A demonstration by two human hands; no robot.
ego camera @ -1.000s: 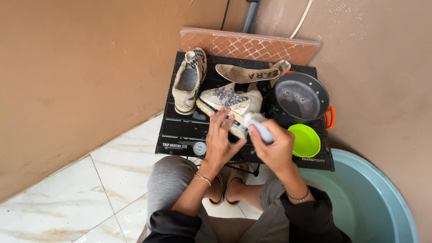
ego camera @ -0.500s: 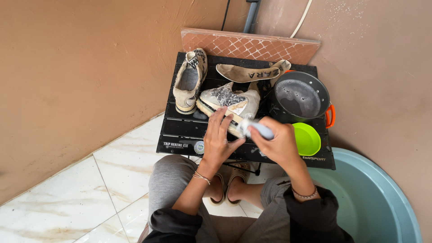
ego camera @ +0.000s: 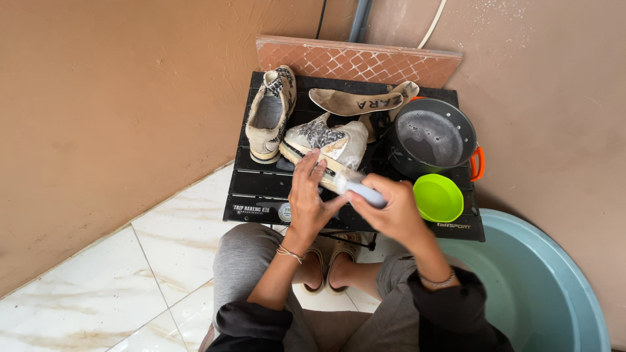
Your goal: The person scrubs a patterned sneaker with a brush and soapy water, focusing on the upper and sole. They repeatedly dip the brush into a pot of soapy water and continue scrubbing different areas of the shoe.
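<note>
Right hand (ego camera: 391, 212) draws brush (ego camera: 362, 190) back toward 6 o'clock off sneaker (ego camera: 323, 145) | left hand (ego camera: 308, 195) slides slightly toward 5 o'clock

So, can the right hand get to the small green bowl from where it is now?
Probably yes. The green bowl sits on the black folding table just beside the right hand, with nothing between them. But that hand grips a light blue brush against the sneaker, so it is occupied.

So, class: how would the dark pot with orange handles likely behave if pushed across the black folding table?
The pot holds soapy water, so it is probably heavy and could slosh. Its wide base looks unlikely to tip. The slatted table may snag it.
</note>
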